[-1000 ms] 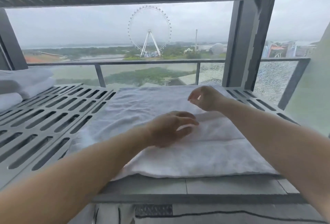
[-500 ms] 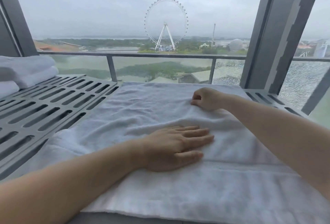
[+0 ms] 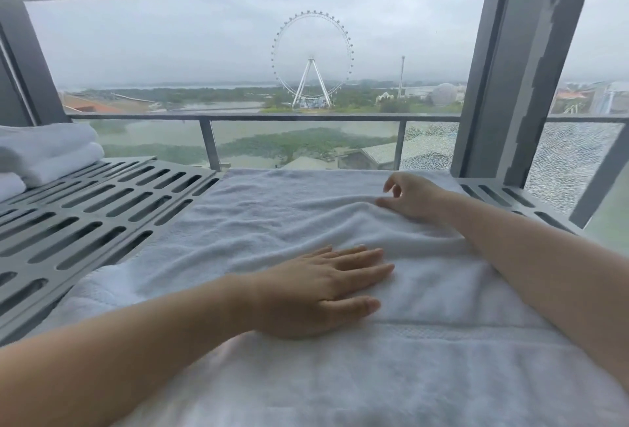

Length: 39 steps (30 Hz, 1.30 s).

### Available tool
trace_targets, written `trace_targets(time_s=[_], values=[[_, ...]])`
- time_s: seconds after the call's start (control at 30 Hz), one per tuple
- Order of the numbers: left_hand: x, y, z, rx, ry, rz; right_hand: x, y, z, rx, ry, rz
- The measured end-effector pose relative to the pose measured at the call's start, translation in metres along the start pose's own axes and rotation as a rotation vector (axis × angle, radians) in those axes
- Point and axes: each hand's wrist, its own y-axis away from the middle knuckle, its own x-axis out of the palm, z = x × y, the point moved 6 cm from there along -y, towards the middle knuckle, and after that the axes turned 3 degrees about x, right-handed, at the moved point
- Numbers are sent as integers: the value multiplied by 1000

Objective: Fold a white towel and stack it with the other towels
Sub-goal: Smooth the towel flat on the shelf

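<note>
Head view: towel (image 3: 272,222) on rack (image 3: 85,215).
Left hand (image 3: 320,290) flat on it; right hand (image 3: 412,198) loosely curled, gripping nothing, thumb touching.

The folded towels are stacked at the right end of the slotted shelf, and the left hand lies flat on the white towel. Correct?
No: the head view shows the folded towels at the left end of the slotted shelf. The left hand does lie flat on the white towel.

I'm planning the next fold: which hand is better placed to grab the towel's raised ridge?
Right hand: it sits loosely curled right at the ridge; the left hand lies flat on the towel, nearer.
</note>
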Motion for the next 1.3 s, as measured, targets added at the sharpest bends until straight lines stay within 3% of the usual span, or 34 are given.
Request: trace_targets(time_s=[0.13, 0.4, 0.67, 0.87, 1.03, 1.1, 1.2, 1.3], values=[[-13, -24, 12, -49, -13, -12, -3, 0, -11, 9, -7, -20], [-2, -37, 1, 44, -30, 23, -11, -13, -2, -2, 113, -78], [-3, -38, 2, 39, -20, 22, -17, -31, -35, 91, -73, -6], [-2, -39, 3, 36, -16, 27, -16, -42, -57, 103, 17, 60], [0, -41, 4, 33, -16, 29, -23, -53, -50, 62, 127, -117], [0, -41, 5, 34, -2, 27, -19, -55, -46, 46, 144, -111], [-5, -47, 15, 21, 27, 9, -17, -53, -52, 59, 34, -103], [-22, -62, 43, -104, 20, -31, -18, -50, -63, 100, -40, -161]])
